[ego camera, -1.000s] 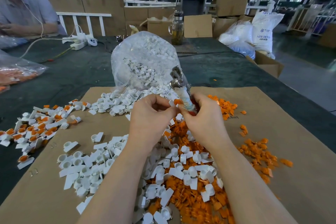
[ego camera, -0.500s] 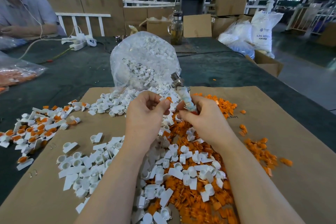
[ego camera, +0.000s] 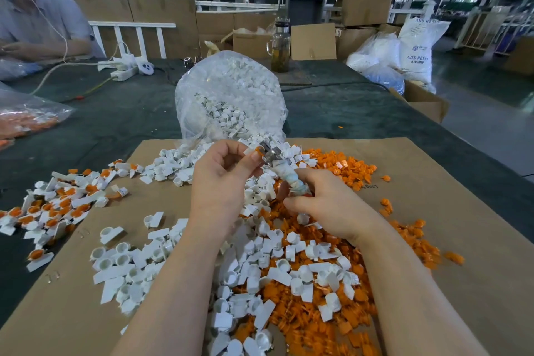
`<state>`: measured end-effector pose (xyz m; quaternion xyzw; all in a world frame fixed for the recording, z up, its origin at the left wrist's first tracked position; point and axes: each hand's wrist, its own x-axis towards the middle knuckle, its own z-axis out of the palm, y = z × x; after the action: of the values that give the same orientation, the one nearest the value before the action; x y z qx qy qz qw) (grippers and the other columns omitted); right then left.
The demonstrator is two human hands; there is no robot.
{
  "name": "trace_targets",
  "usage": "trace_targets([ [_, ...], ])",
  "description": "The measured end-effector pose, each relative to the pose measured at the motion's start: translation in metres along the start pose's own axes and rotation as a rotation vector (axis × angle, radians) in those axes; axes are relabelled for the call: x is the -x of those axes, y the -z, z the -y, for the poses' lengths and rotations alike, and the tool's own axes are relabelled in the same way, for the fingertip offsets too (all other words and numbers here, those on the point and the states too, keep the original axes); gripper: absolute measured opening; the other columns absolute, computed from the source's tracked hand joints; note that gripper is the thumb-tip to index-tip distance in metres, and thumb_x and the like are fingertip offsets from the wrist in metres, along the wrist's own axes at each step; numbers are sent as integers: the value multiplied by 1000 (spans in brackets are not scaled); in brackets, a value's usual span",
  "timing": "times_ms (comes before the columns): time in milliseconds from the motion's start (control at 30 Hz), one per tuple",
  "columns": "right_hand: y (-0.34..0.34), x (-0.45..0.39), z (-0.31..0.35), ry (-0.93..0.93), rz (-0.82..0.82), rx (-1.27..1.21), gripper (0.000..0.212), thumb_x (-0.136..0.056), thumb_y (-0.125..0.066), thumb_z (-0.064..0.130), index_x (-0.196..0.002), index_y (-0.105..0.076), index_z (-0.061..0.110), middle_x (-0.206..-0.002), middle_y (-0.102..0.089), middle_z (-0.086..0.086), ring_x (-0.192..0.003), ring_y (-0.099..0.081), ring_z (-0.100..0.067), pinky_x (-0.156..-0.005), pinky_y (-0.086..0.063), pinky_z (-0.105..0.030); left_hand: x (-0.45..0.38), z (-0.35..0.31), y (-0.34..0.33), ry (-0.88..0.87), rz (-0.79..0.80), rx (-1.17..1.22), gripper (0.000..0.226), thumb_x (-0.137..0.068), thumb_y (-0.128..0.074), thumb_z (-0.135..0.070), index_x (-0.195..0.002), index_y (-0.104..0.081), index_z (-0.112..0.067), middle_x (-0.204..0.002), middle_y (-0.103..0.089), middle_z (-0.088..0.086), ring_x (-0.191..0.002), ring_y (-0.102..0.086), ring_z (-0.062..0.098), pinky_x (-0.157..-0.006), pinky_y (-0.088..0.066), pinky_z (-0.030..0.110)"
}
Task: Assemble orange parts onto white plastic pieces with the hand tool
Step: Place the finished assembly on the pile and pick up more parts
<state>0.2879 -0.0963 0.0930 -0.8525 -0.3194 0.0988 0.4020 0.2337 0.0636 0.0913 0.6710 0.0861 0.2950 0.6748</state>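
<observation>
My left hand (ego camera: 221,182) pinches a white plastic piece with an orange part (ego camera: 258,150) in it, held up against the metal head of the hand tool (ego camera: 278,166). My right hand (ego camera: 326,205) grips the tool's tape-wrapped handle from below. Loose white pieces (ego camera: 260,257) and orange parts (ego camera: 341,170) lie heaped together on the brown cardboard sheet (ego camera: 448,211) under my hands. White pieces with orange inserts (ego camera: 57,202) lie piled at the left.
A clear bag of white pieces (ego camera: 231,95) stands behind the cardboard. A bag of orange parts (ego camera: 26,118) lies far left. Another person (ego camera: 37,20) sits at the back left, by a power strip (ego camera: 127,69). A glass jar (ego camera: 280,49) and cardboard boxes stand beyond.
Both hands have lifted a little; my left hand now holds the piece higher against the tool's head, and the tool leans more to the left.
</observation>
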Motion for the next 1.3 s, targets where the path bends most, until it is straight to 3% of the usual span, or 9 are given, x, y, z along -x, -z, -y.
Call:
trace_targets([
  [100, -2, 0, 3, 8, 3, 16, 11, -89, -60, 13, -92, -65, 22, -88, -65, 2, -76, -62, -16, -76, -55, -45, -1, 1, 1, 7, -1, 17, 13, -89, -68, -4, -81, -63, -12, -68, -68, -4, -64, -66, 9, -67, -55, 18],
  [300, -4, -2, 0, 33, -25, 24, 30, -89, -57, 8, -77, -58, 36, -57, -56, 33, -49, -51, 2, -48, -39, -17, -2, 2, 1, 28, -3, 63, 14, -89, -67, -2, -80, -63, -12, -65, -66, -8, -62, -64, 6, -68, -56, 19],
  [433, -8, -4, 0, 36, -53, 43, 27, -89, -58, 11, -76, -59, 35, -62, -60, 15, -53, -55, 0, -54, -50, -32, -3, 3, 3, 51, 0, 74, 15, -90, -66, -2, -80, -63, -12, -68, -67, -5, -64, -65, 7, -72, -57, 23],
  [567, -12, -7, -5, 57, -93, 122, 6, -89, -60, 21, -85, -64, 21, -69, -59, 7, -57, -53, -4, -54, -44, -31, -5, 4, 5, 175, -16, 174, 12, -88, -67, -5, -79, -64, -11, -66, -71, -6, -62, -69, 8, -65, -57, 20],
  [767, -13, -12, -16, -24, -267, 265, 15, -93, -58, 35, -82, -58, 25, -72, -58, 9, -63, -54, -7, -51, -35, -25, -14, 3, 29, 509, -440, 682, 15, -90, -68, -14, -103, -69, -6, -85, -78, 5, -69, -73, 6, -60, -57, 16],
  [933, -10, -14, -24, -161, -346, 353, 19, -90, -61, 41, -77, -54, 28, -73, -60, 9, -65, -57, -10, -50, -39, -26, -25, 10, 57, 502, -700, 1014, 24, -104, -44, -9, -123, -59, -8, -96, -72, 1, -71, -69, 2, -68, -57, 15],
  [1067, -9, -14, -26, -204, -327, 413, 12, -88, -61, 35, -83, -59, 25, -74, -62, 8, -65, -59, -12, -55, -52, -31, -25, 12, 66, 423, -761, 1114, 24, -104, -44, -8, -119, -63, -11, -114, -70, -1, -80, -70, 3, -64, -58, 18],
  [1200, -12, -14, -25, -199, -290, 452, 10, -87, -62, 36, -89, -59, 27, -77, -61, 10, -67, -59, -11, -52, -49, -28, -24, 10, 62, 422, -690, 1022, 12, -98, -59, -12, -107, -67, -10, -104, -74, -1, -83, -71, 3, -70, -58, 18],
  [1300, -16, -16, -24, -180, -305, 506, 6, -86, -61, 34, -87, -59, 29, -74, -57, 12, -65, -55, -8, -48, -43, -25, -25, 8, 51, 526, -488, 564, 8, -90, -70, -16, -97, -70, -11, -76, -72, -7, -63, -65, -1, -57, -51, 14],
])
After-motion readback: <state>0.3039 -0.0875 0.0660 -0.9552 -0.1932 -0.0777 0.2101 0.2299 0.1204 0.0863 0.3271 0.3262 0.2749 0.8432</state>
